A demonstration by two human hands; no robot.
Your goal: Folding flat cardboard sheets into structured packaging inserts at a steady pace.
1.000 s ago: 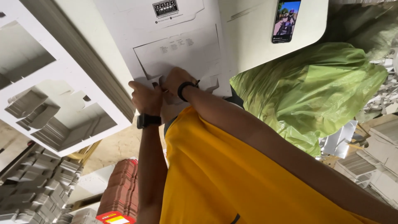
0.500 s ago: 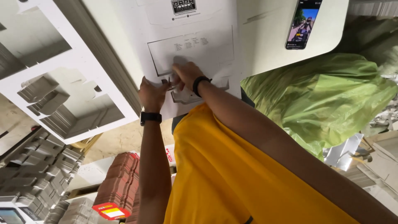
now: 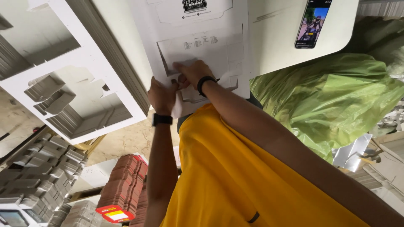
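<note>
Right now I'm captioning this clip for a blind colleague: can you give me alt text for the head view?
Both hands, left hand and right hand, press on a flat white die-cut cardboard sheet on a white table. A phone lies on the table, and a green plastic bag sits beside it.

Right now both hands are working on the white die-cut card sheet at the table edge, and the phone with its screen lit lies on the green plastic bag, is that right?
Not quite. In the head view the phone lies on the white table, apart from the green plastic bag. The rest holds: left hand and right hand are both on the white die-cut card sheet.
</note>
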